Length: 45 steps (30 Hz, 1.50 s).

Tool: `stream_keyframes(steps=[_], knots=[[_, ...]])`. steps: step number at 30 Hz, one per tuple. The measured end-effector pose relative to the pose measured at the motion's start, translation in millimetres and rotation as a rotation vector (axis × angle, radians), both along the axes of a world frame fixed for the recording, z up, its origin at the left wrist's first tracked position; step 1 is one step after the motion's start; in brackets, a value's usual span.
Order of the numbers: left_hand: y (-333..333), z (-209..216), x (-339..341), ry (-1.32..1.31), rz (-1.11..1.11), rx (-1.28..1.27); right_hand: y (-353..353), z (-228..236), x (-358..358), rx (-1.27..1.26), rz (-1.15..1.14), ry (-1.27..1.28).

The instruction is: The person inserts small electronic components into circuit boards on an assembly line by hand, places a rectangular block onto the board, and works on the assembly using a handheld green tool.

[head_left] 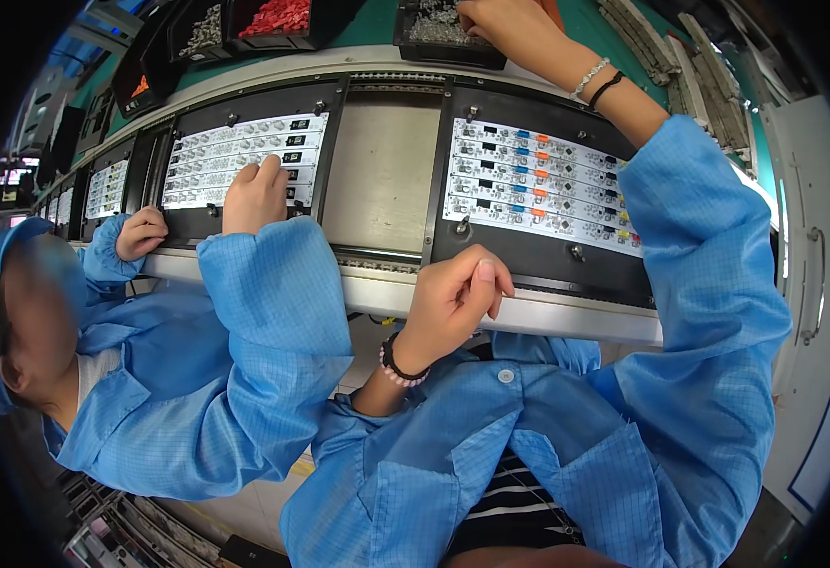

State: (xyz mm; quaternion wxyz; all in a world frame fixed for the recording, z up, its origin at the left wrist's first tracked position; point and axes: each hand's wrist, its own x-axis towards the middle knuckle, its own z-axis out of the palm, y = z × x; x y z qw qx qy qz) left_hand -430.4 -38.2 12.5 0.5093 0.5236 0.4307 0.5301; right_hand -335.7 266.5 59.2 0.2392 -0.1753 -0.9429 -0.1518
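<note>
My right hand [505,21] reaches over a black bin [453,55] at the far edge of the line, its fingers bent down among small clear and metallic parts [438,24]. Whatever is between those fingertips is hidden or too small to name. Low in front of the conveyor's near rail, my left hand [457,295] is curled closed, thumb against the fingers, and its inside cannot be seen. Between my arms lies a black carrier [528,251] holding a white circuit board panel [519,175] in several strips, with blue, orange, black and yellow components on it.
To my left a co-worker's hand [256,197] is over another board panel [197,166] in a carrier. A bare metal plate [382,175] shows between the carriers. Bins of red parts [277,17] and grey parts [205,30] stand behind. Stacked grey strips [689,80] lie at the far right.
</note>
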Motion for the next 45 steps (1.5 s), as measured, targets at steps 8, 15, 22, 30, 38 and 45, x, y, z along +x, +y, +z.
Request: stream_keyframes(steps=[8, 15, 22, 30, 38, 45], knots=[[1.8, -0.8, 1.5, 0.045, 0.018, -0.016, -10.4, 6.4, -2.1, -0.109, -0.019, 0.022], [-0.1, -1.4, 1.9, 0.153, 0.014, 0.003, -30.5, 26.7, 6.4, -0.16, 0.056, 0.128], [4.2, -3.7, 5.6, 0.082, 0.049, -0.006, -15.0, 20.1, 21.8, 0.019, 0.061, 0.096], [2.2, 0.3, -0.4, 0.191, 0.054, 0.012, -11.4, 13.3, 16.2, 0.029, 0.064, 0.107], [-3.6, -0.3, -9.4, 0.098, 0.047, 0.026, -41.5, 33.9, 39.5, -0.48, 0.236, 0.307], [1.5, 4.6, -8.3, 0.115, 0.014, 0.0, -72.0, 56.5, 66.7, -0.429, 0.043, 0.163]])
